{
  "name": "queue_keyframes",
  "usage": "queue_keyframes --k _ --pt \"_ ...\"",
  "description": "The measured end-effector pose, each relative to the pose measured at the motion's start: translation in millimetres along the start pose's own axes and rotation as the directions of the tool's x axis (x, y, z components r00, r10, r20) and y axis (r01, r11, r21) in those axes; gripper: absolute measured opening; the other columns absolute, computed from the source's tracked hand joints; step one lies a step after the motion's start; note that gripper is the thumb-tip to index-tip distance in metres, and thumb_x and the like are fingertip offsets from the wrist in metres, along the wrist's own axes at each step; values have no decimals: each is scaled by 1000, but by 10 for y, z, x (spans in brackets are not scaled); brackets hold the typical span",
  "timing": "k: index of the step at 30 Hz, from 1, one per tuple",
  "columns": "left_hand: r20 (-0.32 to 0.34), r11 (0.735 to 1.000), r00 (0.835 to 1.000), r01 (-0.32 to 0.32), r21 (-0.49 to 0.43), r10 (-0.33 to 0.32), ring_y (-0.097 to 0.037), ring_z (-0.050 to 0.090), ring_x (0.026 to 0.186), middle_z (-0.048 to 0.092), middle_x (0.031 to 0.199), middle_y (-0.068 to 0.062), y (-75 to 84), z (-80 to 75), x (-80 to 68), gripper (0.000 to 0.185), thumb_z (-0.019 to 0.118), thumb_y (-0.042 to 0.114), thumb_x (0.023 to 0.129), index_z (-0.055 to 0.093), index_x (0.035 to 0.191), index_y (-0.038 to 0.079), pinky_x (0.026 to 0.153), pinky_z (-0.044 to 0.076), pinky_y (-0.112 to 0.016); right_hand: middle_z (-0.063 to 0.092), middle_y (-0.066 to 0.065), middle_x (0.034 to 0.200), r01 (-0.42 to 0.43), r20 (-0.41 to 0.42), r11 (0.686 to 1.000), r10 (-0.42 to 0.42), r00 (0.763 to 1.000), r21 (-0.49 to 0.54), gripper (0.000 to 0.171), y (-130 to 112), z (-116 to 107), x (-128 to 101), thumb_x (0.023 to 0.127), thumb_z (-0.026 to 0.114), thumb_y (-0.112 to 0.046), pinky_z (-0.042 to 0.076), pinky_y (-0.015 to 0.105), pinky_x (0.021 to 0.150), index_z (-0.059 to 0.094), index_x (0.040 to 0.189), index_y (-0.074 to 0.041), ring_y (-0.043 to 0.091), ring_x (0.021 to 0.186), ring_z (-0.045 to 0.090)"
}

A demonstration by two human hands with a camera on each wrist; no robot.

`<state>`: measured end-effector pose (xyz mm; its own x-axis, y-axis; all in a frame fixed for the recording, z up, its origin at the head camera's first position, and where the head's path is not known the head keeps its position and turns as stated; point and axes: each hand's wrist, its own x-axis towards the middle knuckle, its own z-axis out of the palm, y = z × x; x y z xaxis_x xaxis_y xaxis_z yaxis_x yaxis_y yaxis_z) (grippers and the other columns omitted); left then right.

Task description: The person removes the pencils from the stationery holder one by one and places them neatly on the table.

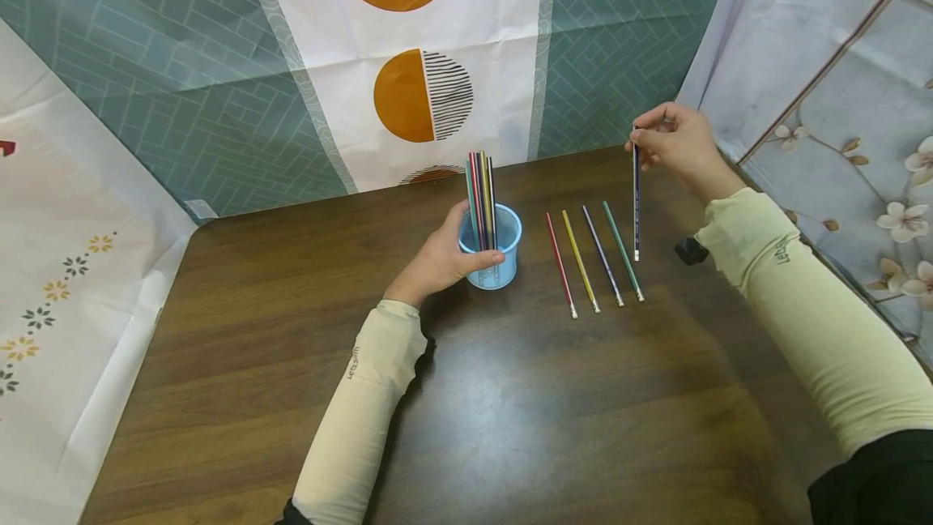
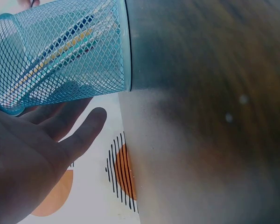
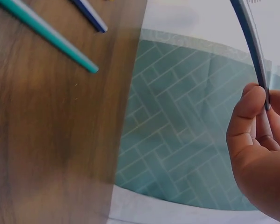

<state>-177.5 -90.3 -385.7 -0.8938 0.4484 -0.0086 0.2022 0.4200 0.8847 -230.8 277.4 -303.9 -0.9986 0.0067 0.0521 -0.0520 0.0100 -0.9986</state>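
A light blue mesh pencil cup (image 1: 490, 270) stands on the table with a bundle of pencils (image 1: 481, 193) upright in it. My left hand (image 1: 445, 258) grips the cup from the left, thumb across its front; the left wrist view shows pencils through the mesh (image 2: 60, 60). To the right, my right hand (image 1: 678, 148) pinches a dark blue pencil (image 1: 636, 209) by its upper end, eraser end down. Beside it lie a red pencil (image 1: 560, 262), a yellow pencil (image 1: 581, 262), a blue pencil (image 1: 602, 253) and a green pencil (image 1: 623, 249), roughly parallel and spaced apart.
The brown wooden table (image 1: 291, 379) reaches back to a hanging cloth (image 1: 619, 47) with a green pattern and orange circles. Pale floral sheets hang at the left (image 1: 66, 266) and right (image 1: 838, 104) sides.
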Motion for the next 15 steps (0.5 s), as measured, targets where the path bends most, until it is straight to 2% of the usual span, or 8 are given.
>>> queue_keyframes --k 3,6,10,15 --pt "1 1000 1000 2 -3 -2 -21 59 104 58 122 -6 2 5 -2 102 79 58 73 21 151 29 93 47 -41 70 6 75 -17 18 996 19 1000 -91 11 48 -39 13 91 61 5 50 26 50 56 99 1 15 56 59" --pt "2 1000 1000 5 -8 -5 -21 59 104 58 122 -6 7 7 -6 102 79 57 73 20 151 28 93 47 -41 70 2 77 -45 45 974 56 997 -221 10 104 -85 31 92 59 3 51 25 53 57 100 -3 14 60 58" --pt "0 1000 1000 7 -8 -7 -21 59 104 58 122 -6 7 8 -8 102 79 57 73 21 151 27 93 47 -41 68 -2 81 -53 103 908 105 989 -416 12 178 -151 58 94 59 -3 53 25 58 57 105 -3 14 66 61" --pt "-1 1000 1000 4 -2 -4 -21 59 103 58 122 -6 9 5 -6 102 79 57 73 21 151 28 92 48 -40 67 -2 82 -26 153 826 135 979 -563 20 255 -207 91 95 58 -7 53 28 61 55 111 4 18 68 63"
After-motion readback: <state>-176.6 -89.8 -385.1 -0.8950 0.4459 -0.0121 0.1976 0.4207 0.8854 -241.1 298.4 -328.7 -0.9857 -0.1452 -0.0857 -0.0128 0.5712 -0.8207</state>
